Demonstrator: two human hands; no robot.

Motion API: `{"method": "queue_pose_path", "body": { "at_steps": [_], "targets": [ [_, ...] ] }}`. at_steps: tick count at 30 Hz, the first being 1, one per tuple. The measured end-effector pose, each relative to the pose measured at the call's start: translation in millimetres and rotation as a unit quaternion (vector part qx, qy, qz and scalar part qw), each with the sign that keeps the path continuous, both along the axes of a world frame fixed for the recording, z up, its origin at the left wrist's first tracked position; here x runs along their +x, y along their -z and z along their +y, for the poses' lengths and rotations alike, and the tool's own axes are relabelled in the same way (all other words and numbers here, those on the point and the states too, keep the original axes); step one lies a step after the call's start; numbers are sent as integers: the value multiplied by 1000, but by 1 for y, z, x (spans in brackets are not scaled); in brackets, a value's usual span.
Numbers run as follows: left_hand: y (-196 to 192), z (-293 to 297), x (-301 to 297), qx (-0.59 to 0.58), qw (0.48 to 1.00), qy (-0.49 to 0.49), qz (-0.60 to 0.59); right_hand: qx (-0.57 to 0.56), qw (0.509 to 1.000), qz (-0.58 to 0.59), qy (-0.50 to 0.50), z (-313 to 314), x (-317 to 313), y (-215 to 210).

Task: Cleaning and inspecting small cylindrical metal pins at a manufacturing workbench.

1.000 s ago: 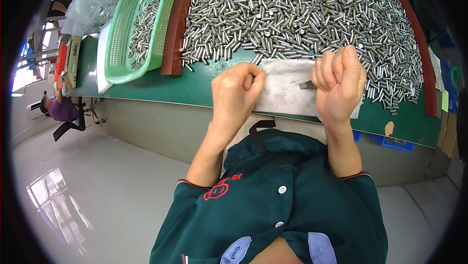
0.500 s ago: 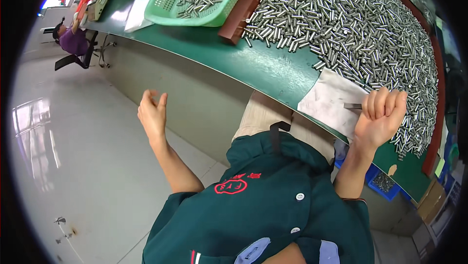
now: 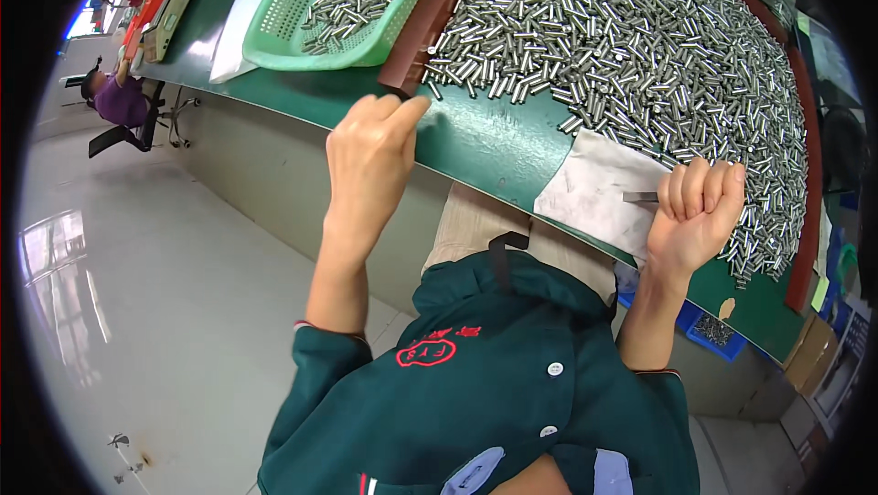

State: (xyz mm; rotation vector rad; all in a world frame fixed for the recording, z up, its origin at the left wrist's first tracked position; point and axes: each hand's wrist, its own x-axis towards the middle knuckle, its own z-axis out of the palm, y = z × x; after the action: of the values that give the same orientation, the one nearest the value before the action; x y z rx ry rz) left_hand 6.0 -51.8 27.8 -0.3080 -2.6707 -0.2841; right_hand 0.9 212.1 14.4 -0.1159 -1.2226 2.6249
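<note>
My right hand (image 3: 697,213) is closed with the palm side turned up. A flat grey metal strip (image 3: 639,197) sticks out of its left side, over a smudged white cloth (image 3: 594,186) at the table's front edge. Beyond it spreads a large heap of short, shiny metal pins (image 3: 640,38). My left hand (image 3: 373,152) is over the front edge of the table, just short of the near end of a brown bar (image 3: 422,29). Its fingers are curled in, back of the hand toward me, and anything inside them is hidden.
A green perforated basket (image 3: 315,61) with more pins stands left of the bar. The green tabletop (image 3: 494,134) shows before the heap. A blue bin (image 3: 709,329) of small parts sits below the table at right. Far left, a person in purple (image 3: 122,100) sits by a chair.
My left hand has come up and right from beside the table to its front edge, and its fingers have curled in. My right hand still grips the metal strip; the whole view has shifted slightly.
</note>
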Motion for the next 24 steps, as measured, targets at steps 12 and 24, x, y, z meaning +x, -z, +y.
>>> {"method": "queue_pose_path", "body": {
  "at_steps": [12, 24],
  "targets": [
    [4, 3, -29, -219, 965, 135, -49, -11, 1000, 15, -6, 3, 0, 3],
    [4, 54, -3, 602, 684, 123, -393, 1, 1000, 20, 0, 7, 0, 7]
  ]
}}
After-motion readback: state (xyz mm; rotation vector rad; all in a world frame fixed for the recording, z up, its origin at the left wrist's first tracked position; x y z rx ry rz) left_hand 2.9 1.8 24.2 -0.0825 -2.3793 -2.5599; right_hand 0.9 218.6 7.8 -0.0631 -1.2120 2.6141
